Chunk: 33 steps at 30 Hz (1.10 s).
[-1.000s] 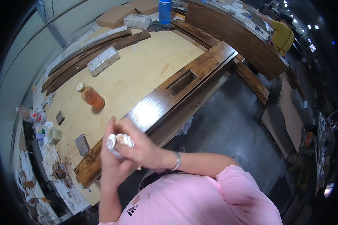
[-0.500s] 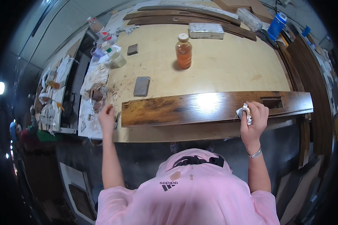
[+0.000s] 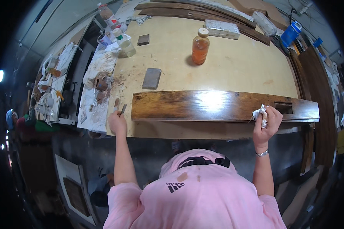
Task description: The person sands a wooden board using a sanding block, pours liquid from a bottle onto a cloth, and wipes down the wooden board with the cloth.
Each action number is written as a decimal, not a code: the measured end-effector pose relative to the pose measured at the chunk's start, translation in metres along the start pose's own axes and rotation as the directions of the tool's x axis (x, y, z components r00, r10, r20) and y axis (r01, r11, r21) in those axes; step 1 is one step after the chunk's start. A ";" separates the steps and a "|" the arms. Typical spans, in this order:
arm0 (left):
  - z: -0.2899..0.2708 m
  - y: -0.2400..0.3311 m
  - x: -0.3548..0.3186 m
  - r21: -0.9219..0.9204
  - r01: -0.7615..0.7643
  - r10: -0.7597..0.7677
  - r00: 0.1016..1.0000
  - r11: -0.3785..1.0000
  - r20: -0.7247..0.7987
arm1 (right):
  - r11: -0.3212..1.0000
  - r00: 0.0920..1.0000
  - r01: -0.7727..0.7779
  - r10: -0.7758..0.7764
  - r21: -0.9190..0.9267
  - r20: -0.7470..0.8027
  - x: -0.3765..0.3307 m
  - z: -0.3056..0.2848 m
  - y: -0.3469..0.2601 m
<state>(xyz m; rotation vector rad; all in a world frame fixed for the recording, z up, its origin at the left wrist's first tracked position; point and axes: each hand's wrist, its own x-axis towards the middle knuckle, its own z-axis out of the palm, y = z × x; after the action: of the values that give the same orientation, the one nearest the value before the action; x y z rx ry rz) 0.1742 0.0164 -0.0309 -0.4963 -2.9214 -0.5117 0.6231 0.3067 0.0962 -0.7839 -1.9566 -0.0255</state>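
My right hand (image 3: pixel 269 124) is closed round a crumpled white rag (image 3: pixel 260 114) at the front edge of a glossy, dark-stained wooden board (image 3: pixel 172 105), beside its rectangular cutout. Past the board's left end, my left hand (image 3: pixel 117 123) is closed at the table's near edge. Two slim pieces stick up beyond its fingers: a dark, flat blade-like tool (image 3: pixel 124 109) and a brownish strip (image 3: pixel 117 104). Their lower ends are hidden by the fingers, so their exact kind is unclear. A grey sanding block (image 3: pixel 152 78) lies behind the board's left part.
A bottle of orange-brown liquid (image 3: pixel 200 47) stands behind the board. Farther back lie a smaller block (image 3: pixel 143 39), a wrapped white block (image 3: pixel 222 29) and long dark boards (image 3: pixel 195 15). Bottles, including a green-capped one (image 3: pixel 125 46), and stained cloths (image 3: pixel 97 68) crowd the left side.
My left hand, raised beside the table's left edge before, has come down to the slim tool and closed there. My right hand with the rag has shifted slightly right. The view has turned somewhat.
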 end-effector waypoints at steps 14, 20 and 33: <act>-0.056 0.038 -0.002 -0.720 -0.190 0.027 0.972 0.668 -0.232 | 1.000 0.999 -0.028 0.028 -0.001 -0.042 0.001 -0.001 -0.003; -0.156 0.186 -0.061 -0.808 -0.394 0.624 0.780 0.438 -0.042 | 0.967 0.968 -0.205 0.178 0.149 0.176 0.034 -0.027 0.010; -0.079 0.405 -0.171 -0.803 -0.587 0.987 0.163 0.103 0.007 | 0.852 0.932 -0.187 0.311 -0.488 0.185 0.065 -0.032 0.165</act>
<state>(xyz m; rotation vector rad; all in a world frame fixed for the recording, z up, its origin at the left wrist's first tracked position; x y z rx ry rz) 0.4784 0.2976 0.1355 -2.6845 -1.9054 -1.2949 0.7172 0.4598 0.1150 -1.4205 -2.1042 -0.2559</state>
